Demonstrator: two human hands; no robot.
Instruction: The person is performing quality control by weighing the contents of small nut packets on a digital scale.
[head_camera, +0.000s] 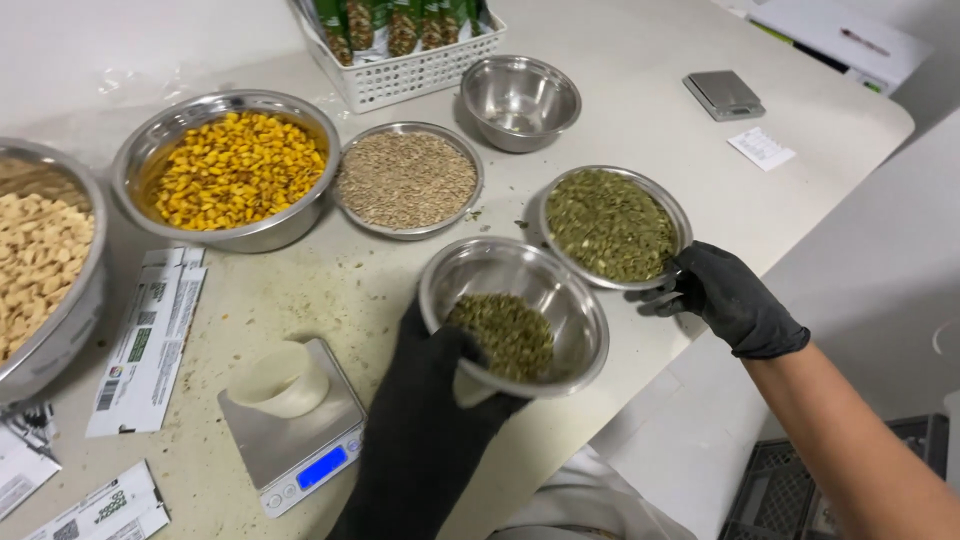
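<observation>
Left hand (425, 400) in black glove grips near rim of steel bowl (560, 290) of green seeds (503, 333), tilted above table (640, 130). Right hand (725, 295) fingers closed on edge of seed plate (612, 222) just beside. Scale (300, 440) with white cup (280, 380) nearby

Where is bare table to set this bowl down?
Free: the far right table, between the pumpkin-seed dish and the small grey scale with its paper slip. Crowded: the left, with corn bowl, scale with cup and packets.
</observation>
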